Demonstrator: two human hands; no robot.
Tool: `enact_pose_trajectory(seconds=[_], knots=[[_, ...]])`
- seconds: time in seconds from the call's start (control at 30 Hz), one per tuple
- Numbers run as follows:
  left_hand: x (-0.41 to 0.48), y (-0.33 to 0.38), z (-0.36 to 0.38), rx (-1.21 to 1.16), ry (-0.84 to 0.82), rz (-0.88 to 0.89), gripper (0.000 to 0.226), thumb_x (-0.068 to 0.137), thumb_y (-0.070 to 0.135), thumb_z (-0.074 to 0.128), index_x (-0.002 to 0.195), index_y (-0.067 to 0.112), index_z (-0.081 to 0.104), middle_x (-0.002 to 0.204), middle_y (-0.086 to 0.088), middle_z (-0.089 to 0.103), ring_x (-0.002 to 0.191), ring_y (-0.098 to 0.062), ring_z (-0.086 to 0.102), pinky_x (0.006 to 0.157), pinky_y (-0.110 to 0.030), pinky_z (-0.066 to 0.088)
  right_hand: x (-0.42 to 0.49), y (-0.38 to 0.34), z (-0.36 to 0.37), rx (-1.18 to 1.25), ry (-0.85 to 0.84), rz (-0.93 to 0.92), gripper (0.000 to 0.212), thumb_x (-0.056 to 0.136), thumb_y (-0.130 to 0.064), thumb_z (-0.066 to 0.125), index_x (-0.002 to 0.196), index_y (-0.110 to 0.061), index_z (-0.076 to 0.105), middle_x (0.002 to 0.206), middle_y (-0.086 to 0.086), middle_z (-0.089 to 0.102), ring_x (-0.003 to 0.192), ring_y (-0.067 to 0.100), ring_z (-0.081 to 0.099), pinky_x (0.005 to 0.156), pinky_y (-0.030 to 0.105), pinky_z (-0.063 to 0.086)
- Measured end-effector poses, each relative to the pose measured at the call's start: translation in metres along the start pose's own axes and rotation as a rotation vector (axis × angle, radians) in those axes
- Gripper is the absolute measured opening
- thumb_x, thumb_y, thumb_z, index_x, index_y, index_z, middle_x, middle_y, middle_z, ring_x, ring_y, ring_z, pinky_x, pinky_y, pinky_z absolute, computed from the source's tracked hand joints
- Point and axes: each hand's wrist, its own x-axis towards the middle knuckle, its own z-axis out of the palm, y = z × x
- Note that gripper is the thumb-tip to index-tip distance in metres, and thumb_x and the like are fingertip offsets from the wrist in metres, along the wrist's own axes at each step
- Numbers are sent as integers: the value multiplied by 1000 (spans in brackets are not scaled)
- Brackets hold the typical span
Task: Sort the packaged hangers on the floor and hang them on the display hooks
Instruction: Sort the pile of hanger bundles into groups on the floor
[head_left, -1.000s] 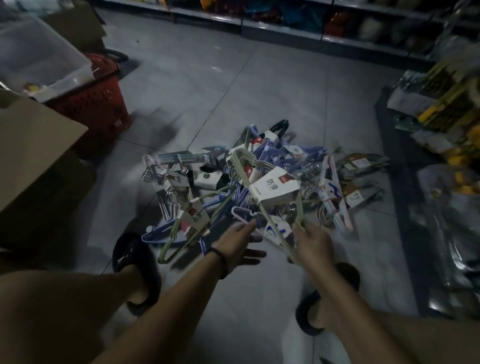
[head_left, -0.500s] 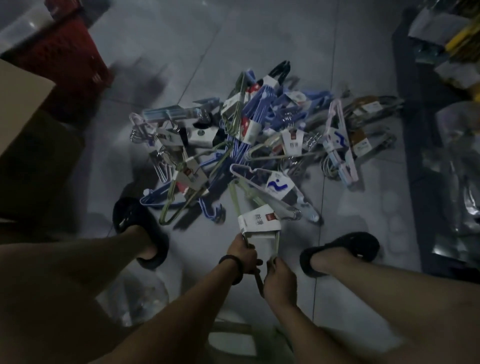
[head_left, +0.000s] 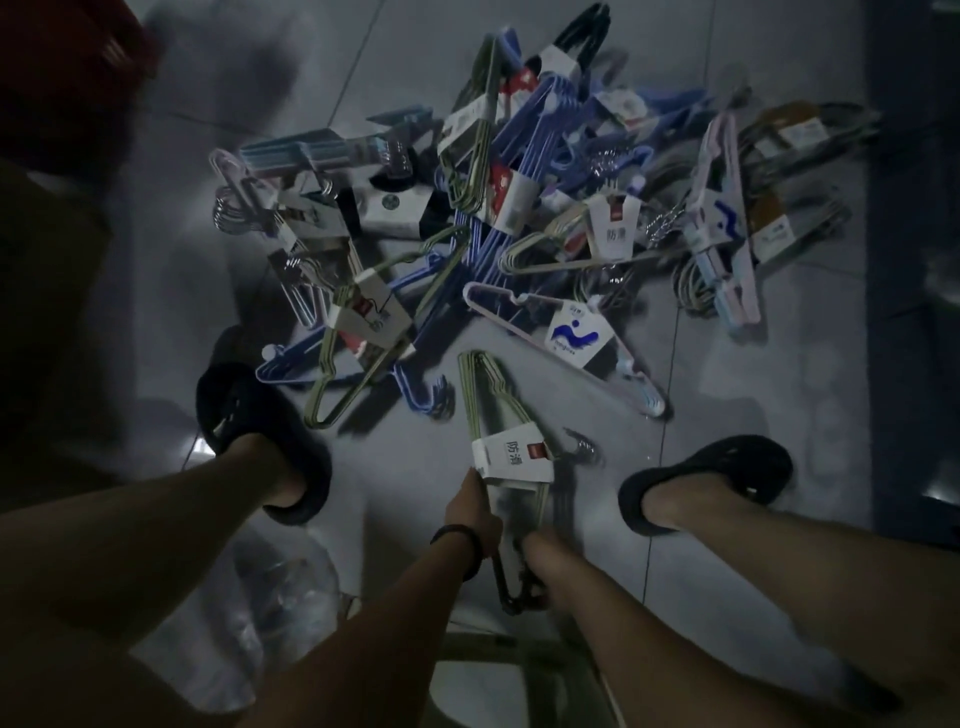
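A pack of green hangers with a white paper sleeve is held low between my feet. My left hand, with a dark band at the wrist, grips its left side just below the sleeve. My right hand grips the lower end of the same pack, near the hooks. Beyond it a tangled pile of packaged hangers lies on the grey floor: blue, green, pink and metal packs with white labels. A pink pack with a blue wave logo lies nearest the held one.
My feet in dark slippers stand left and right of the held pack. A red basket and a cardboard box are at the left edge. A dark shelf base runs along the right. Clear plastic wrap lies at lower left.
The green pack has been lifted off the pile and drawn back between my feet, both hands now gripping it. The view has tilted further down.
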Motion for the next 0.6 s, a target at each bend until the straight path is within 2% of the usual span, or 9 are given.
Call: enact_pose_trajectory(seconds=[0.07, 0.13, 0.23, 0.3, 0.4, 0.43, 0.5, 0.6], knots=[[9, -5, -14, 49, 57, -21, 62, 95, 18, 66, 152, 21, 42, 142, -12, 59, 127, -30, 58, 107, -40, 50, 4, 0, -3, 98, -94, 46, 28, 106, -27, 44, 118, -6, 60, 107, 17, 65, 92, 32, 63, 74, 41, 59], [18, 4, -45, 45, 126, -50, 57, 94, 24, 70, 147, 16, 49, 143, -14, 58, 128, -31, 58, 109, -39, 48, 8, -10, -10, 95, -78, -17, 30, 104, -23, 48, 122, -5, 63, 100, 17, 66, 84, 30, 63, 66, 35, 55], [34, 27, -114, 10, 411, -30, 48, 90, 19, 69, 135, 12, 56, 136, -16, 61, 122, -36, 59, 106, -43, 50, 2, -44, -25, -10, 2, -137, 30, 101, -26, 48, 123, -10, 60, 103, 20, 69, 84, 35, 70, 70, 43, 62], [41, 44, -161, -39, 590, -25, 52, 87, 26, 73, 133, 12, 53, 135, -16, 59, 121, -38, 59, 104, -47, 51, -8, -73, -35, -198, 49, -206, 31, 99, -30, 48, 122, -12, 59, 100, 19, 70, 81, 36, 72, 69, 45, 62], [52, 65, -216, -13, 717, -39, 64, 89, 30, 73, 141, 10, 41, 144, -20, 46, 127, -44, 52, 107, -52, 47, -11, -114, -44, -460, 221, -404, 33, 91, -37, 53, 108, -14, 69, 100, 12, 75, 85, 33, 72, 77, 44, 64], [57, 67, -229, 8, 734, -25, 65, 91, 34, 72, 142, 9, 40, 146, -21, 43, 128, -45, 50, 107, -52, 47, -17, -126, -42, -474, 243, -470, 32, 88, -37, 53, 104, -15, 70, 99, 11, 75, 86, 32, 72, 79, 45, 64], [69, 69, -245, 16, 703, 21, 69, 91, 42, 72, 143, 8, 41, 145, -20, 45, 127, -42, 52, 106, -51, 48, -29, -148, -33, -348, 167, -548, 24, 95, -35, 52, 101, -18, 68, 100, 11, 74, 87, 32, 73, 78, 44, 64], [94, 66, -246, -132, 497, 120, 63, 88, 26, 77, 141, 12, 46, 132, -14, 59, 122, -36, 60, 104, -51, 52, -53, -175, -17, -164, 35, -608, 17, 102, -26, 54, 99, -16, 68, 97, 12, 73, 84, 29, 72, 71, 38, 57]])
